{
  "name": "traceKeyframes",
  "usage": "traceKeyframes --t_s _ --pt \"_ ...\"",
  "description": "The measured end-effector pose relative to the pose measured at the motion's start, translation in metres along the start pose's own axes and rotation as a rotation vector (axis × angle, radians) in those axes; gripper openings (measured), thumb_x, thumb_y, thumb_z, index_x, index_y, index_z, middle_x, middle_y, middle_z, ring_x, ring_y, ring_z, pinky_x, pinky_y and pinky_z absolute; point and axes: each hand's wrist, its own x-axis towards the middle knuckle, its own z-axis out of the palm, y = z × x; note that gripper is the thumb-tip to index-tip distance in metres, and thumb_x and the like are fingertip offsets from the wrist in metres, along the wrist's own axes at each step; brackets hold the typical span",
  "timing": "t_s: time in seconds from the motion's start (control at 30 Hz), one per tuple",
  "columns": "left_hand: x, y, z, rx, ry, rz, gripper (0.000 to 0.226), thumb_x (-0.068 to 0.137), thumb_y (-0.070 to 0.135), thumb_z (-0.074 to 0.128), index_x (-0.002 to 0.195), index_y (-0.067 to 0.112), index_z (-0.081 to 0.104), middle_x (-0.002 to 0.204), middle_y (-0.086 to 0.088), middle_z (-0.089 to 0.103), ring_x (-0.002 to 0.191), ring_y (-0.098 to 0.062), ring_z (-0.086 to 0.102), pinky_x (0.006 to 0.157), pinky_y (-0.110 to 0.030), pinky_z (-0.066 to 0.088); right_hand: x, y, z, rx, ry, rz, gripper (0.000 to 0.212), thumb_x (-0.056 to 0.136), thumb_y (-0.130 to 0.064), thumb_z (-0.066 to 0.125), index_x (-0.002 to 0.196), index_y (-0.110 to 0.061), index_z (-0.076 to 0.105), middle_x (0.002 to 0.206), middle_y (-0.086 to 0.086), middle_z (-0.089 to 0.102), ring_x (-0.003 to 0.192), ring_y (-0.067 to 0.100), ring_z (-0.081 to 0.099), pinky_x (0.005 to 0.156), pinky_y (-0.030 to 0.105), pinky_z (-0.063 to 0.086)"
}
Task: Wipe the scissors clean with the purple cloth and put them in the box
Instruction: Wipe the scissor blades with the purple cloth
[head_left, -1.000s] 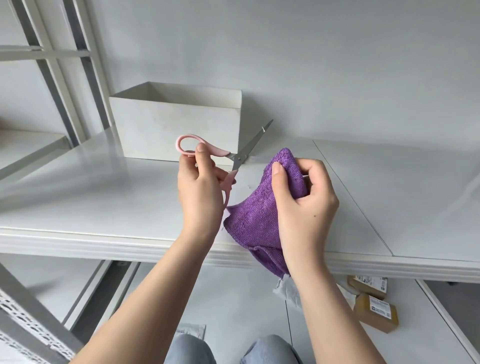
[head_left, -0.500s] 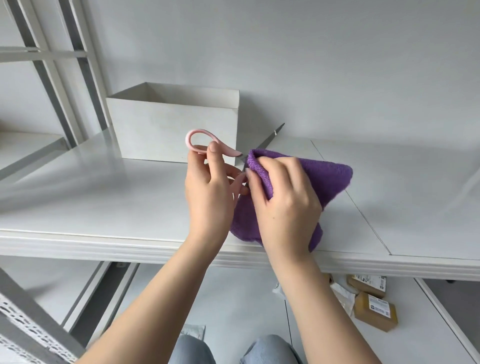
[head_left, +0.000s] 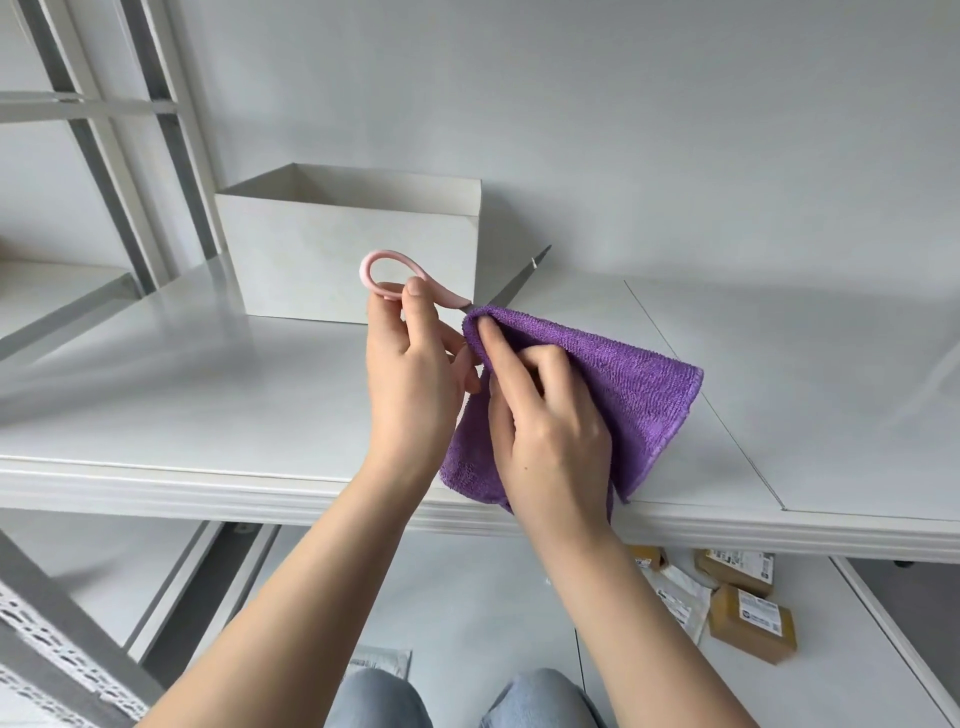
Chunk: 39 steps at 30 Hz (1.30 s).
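My left hand (head_left: 410, 379) grips the pink handles of the scissors (head_left: 387, 278), held in the air above the white table. The steel blades (head_left: 514, 283) point up and right, and their lower part is hidden under the purple cloth (head_left: 634, 395). My right hand (head_left: 540, 421) holds the cloth and pinches a fold of it round the blades near the pivot. The rest of the cloth hangs down over the table's front edge. The open white box (head_left: 343, 260) stands just behind the scissors, against the wall.
The white table (head_left: 208, 395) runs left to right, with a seam (head_left: 696, 384) to the right of the cloth. A grey metal rack frame (head_left: 130, 156) rises at the left. Brown labelled parcels (head_left: 748, 623) lie on the floor below, at the right.
My right hand brought the cloth from the right onto the blades and now pinches it round them near the pivot. The scissors shifted slightly right and their exposed tip has shortened.
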Motion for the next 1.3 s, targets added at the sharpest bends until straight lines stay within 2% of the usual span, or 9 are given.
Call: traceKeyframes --t_s 0.13,0.27,0.5,0.67,0.83,0.93,1.03,1.17,1.3 --pt "0.0 -0.002 -0.001 0.018 -0.014 0.011 0.025 0.104 0.023 0.032 0.088 0.012 0.048 0.053 -0.007 0.044 0.041 -0.023 0.043 0.045 -0.023 0.04 -0.003 0.005 0.001 -0.107 -0.02 0.0 0.047 0.095 -0.008 0.056 0.14 -0.021 0.052 0.083 0.005 0.055 0.071 0.025 0.055 0.064 0.036 0.048" --pt "0.0 -0.006 -0.003 0.019 -0.009 -0.01 0.024 0.103 0.021 0.033 0.087 0.012 0.048 0.048 -0.001 0.044 0.04 -0.023 0.044 0.046 -0.025 0.04 -0.002 0.005 0.001 -0.157 -0.027 0.035 0.048 0.092 -0.007 0.057 0.137 -0.022 0.055 0.079 0.005 0.053 0.068 0.026 0.054 0.056 0.037 0.047" --pt "0.002 -0.007 -0.005 0.071 -0.017 -0.001 0.026 0.103 0.021 0.032 0.083 0.016 0.048 0.049 -0.004 0.044 0.041 -0.024 0.044 0.046 -0.025 0.041 -0.003 -0.003 0.003 -0.084 -0.058 0.087 0.044 0.093 -0.014 0.047 0.135 -0.021 0.057 0.078 0.003 0.052 0.068 0.023 0.054 0.055 0.036 0.047" --pt "0.003 -0.008 -0.009 0.08 -0.025 -0.012 0.025 0.103 0.022 0.033 0.084 0.014 0.049 0.048 -0.001 0.044 0.041 -0.024 0.046 0.048 -0.025 0.042 -0.001 0.001 0.003 -0.143 -0.062 0.054 0.044 0.093 -0.013 0.046 0.133 -0.023 0.059 0.077 0.003 0.053 0.066 0.022 0.054 0.048 0.034 0.046" --pt "0.003 -0.008 -0.009 0.098 -0.039 -0.023 0.025 0.103 0.024 0.033 0.085 0.016 0.049 0.046 0.002 0.044 0.044 -0.024 0.049 0.048 -0.024 0.043 0.005 0.006 0.004 -0.174 -0.038 0.122 0.043 0.091 -0.014 0.045 0.131 -0.023 0.061 0.077 0.003 0.053 0.066 0.023 0.055 0.048 0.035 0.046" --pt "0.005 -0.008 -0.009 0.091 -0.034 -0.033 0.027 0.103 0.023 0.032 0.083 0.016 0.049 0.043 0.005 0.045 0.041 -0.024 0.047 0.047 -0.026 0.041 0.001 -0.004 0.005 -0.123 -0.063 0.079 0.043 0.091 -0.015 0.045 0.131 -0.021 0.061 0.076 0.003 0.052 0.066 0.022 0.054 0.049 0.034 0.046" --pt "0.006 -0.008 -0.009 0.092 -0.04 -0.054 0.027 0.102 0.022 0.032 0.083 0.015 0.049 0.042 0.005 0.045 0.042 -0.024 0.047 0.047 -0.024 0.04 0.003 0.003 0.006 -0.176 -0.081 0.043 0.044 0.091 -0.015 0.046 0.131 -0.025 0.061 0.076 0.002 0.052 0.065 0.022 0.054 0.046 0.033 0.044" --pt "0.005 -0.007 -0.008 0.099 -0.05 -0.054 0.026 0.102 0.024 0.033 0.082 0.019 0.048 0.043 0.005 0.044 0.047 -0.026 0.049 0.046 -0.023 0.039 0.007 0.009 0.005 -0.202 -0.053 0.114 0.044 0.091 -0.015 0.044 0.13 -0.025 0.062 0.076 0.003 0.053 0.065 0.022 0.055 0.045 0.033 0.044" --pt "0.007 -0.01 -0.009 0.12 -0.06 -0.059 0.025 0.102 0.024 0.033 0.086 0.014 0.049 0.045 0.004 0.044 0.047 -0.025 0.047 0.045 -0.024 0.041 0.003 0.001 0.006 -0.18 -0.091 0.031 0.044 0.091 -0.017 0.043 0.13 -0.024 0.062 0.076 0.002 0.052 0.065 0.021 0.054 0.046 0.033 0.044"
